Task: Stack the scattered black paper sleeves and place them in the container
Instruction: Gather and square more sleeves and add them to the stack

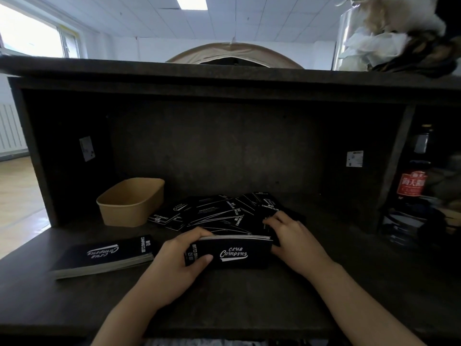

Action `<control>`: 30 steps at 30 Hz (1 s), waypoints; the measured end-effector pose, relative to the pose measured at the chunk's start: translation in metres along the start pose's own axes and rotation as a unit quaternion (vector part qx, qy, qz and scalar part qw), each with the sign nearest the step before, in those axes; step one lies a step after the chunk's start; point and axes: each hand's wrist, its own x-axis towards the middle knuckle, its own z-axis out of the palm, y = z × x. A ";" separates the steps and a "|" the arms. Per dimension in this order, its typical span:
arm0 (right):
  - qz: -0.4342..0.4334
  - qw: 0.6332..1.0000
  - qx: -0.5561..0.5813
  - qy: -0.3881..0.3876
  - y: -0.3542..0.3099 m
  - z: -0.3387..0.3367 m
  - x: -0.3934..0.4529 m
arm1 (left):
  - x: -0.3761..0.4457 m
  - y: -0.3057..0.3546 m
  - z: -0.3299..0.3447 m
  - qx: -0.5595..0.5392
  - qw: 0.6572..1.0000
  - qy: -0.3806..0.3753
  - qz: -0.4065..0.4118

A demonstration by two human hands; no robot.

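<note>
A bundle of black paper sleeves [234,253] printed "Camping Club" stands on edge at the middle of the dark counter. My left hand [174,265] grips its left end, thumb on the front face. My right hand [291,236] holds the right end, fingers curled over the back. Behind the bundle lies a scattered pile of loose sleeves [214,213]. A second, flat stack of sleeves [104,255] rests to the left. The tan paper container [117,208] stands at the back left; nothing shows inside it.
The dark counter [249,300] sits inside a wooden alcove with a shelf [224,71] overhead. A dark bottle with a red label [411,186] and clutter stand in the right compartment. Plastic-wrapped items [389,33] sit on top at the right.
</note>
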 end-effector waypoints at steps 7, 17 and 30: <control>-0.021 1.000 -0.016 0.000 -0.007 -0.006 -0.002 | 0.000 0.003 0.000 -0.006 1.000 -0.012 0.002; -0.024 0.999 -0.031 0.007 -0.013 -0.015 -0.007 | 0.000 0.003 -0.001 -0.005 1.000 -0.012 -0.010; 0.088 0.893 0.227 0.378 -0.005 -0.024 -0.014 | 0.000 0.000 0.001 0.002 0.999 -0.010 -0.049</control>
